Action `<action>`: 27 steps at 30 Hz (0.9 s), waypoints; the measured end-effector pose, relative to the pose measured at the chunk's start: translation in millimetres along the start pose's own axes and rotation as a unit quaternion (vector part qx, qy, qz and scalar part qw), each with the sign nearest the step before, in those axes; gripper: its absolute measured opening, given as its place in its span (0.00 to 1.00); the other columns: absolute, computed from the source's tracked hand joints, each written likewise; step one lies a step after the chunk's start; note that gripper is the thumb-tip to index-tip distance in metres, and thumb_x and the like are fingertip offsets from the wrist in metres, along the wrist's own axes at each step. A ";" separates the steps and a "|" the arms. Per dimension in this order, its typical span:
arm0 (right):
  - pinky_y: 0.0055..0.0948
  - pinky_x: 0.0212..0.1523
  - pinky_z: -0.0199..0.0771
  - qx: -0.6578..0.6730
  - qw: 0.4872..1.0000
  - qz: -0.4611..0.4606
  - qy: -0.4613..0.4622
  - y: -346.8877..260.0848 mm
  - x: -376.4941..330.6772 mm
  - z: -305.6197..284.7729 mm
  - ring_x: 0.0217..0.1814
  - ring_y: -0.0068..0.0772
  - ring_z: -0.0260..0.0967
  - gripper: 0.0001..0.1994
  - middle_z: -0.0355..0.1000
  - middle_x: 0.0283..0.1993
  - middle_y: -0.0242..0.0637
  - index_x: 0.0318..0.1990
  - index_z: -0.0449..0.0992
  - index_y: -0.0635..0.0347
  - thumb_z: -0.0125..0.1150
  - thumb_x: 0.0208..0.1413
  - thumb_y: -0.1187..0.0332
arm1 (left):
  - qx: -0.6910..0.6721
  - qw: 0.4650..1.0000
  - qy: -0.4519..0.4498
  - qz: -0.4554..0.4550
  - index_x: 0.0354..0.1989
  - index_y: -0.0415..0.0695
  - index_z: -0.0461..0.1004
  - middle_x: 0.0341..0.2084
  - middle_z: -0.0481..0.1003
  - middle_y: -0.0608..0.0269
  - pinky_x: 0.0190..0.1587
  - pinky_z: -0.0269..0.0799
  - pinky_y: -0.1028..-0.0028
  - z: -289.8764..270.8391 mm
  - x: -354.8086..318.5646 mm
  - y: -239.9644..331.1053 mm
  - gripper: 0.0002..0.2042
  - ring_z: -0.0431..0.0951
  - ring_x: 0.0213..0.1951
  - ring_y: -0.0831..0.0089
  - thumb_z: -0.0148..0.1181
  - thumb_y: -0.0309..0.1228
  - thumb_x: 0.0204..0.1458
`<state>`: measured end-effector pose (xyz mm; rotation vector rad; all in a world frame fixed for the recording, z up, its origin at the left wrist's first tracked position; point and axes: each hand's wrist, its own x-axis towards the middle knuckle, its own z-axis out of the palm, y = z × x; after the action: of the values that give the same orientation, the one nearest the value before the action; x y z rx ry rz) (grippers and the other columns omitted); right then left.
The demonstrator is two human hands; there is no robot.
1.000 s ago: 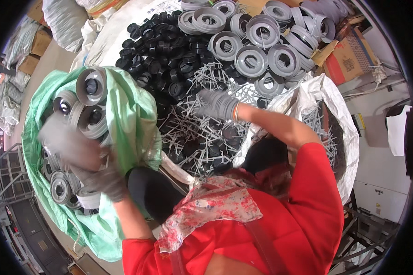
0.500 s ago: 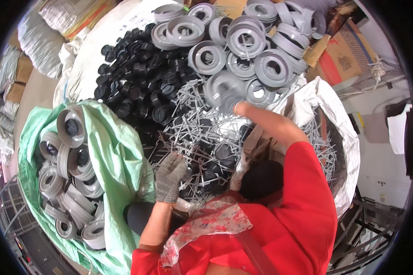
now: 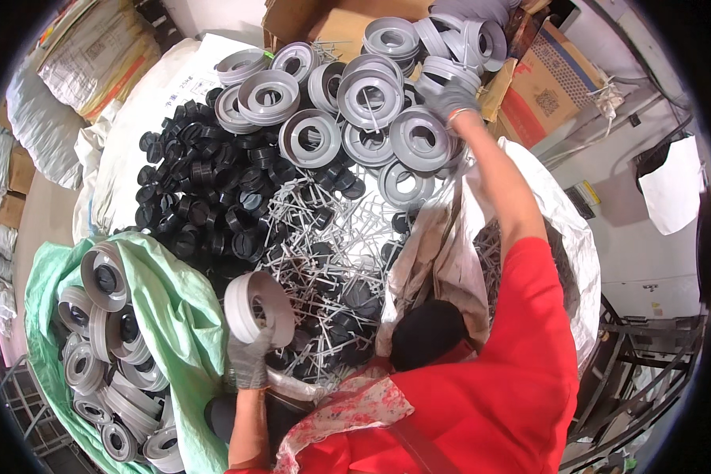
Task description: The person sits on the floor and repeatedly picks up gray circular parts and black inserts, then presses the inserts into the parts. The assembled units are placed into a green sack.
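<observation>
The left hand (image 3: 249, 359), low and deep among the metal pins half a second ago, has come up clutching a grey reel (image 3: 259, 306), glove closed round its lower rim. So one piece is out of the pile and sits just right of the green sack (image 3: 174, 316), at about seven o'clock in the view. That reel is pale grey plastic, two wide flanges on a short hub with a dark hole through the centre, tilted so the open face looks up and right.

In the middle, the pins (image 3: 324, 237) lie tangled over black caps (image 3: 205, 205).

The right hand (image 3: 454, 99), which was close in by the white sack (image 3: 561, 237), is now stretched far out to one o'clock, resting on the grey reel heap (image 3: 355, 103). Whether it has closed on one I cannot tell.
</observation>
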<state>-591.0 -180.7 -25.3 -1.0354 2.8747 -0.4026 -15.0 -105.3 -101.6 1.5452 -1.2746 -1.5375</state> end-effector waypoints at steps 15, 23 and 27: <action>0.41 0.61 0.58 0.017 0.800 -0.455 -0.390 8.1 -161.1 88.2 0.62 0.45 0.59 0.40 0.63 0.58 0.46 0.57 0.65 0.58 0.55 0.45 0.34 | 0.067 0.993 -0.025 0.093 0.43 0.38 0.72 0.32 0.75 0.64 0.34 0.73 0.75 -25.7 19.7 -10.9 0.18 0.75 0.32 0.76 0.68 0.28 0.43; 0.33 0.46 0.72 0.210 0.929 -0.272 -0.138 -73.1 -72.0 27.8 0.44 0.41 0.73 0.22 0.75 0.41 0.47 0.41 0.76 0.63 0.60 0.48 0.52 | 0.185 0.978 0.033 0.090 0.44 0.35 0.71 0.33 0.76 0.57 0.38 0.72 0.70 -19.8 11.3 -0.5 0.22 0.76 0.33 0.70 0.70 0.30 0.40; 0.38 0.55 0.66 0.046 0.974 -0.218 -0.034 -30.3 14.7 69.6 0.56 0.50 0.66 0.28 0.69 0.51 0.53 0.55 0.65 0.62 0.62 0.45 0.62 | 0.265 0.957 0.060 0.098 0.43 0.34 0.71 0.32 0.76 0.54 0.37 0.72 0.69 -19.3 25.8 -14.9 0.25 0.76 0.32 0.70 0.72 0.34 0.38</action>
<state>-573.7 -228.0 -84.0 -1.6273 2.5244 -0.5044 3.4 -127.5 -122.4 1.7300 -1.8049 -1.0040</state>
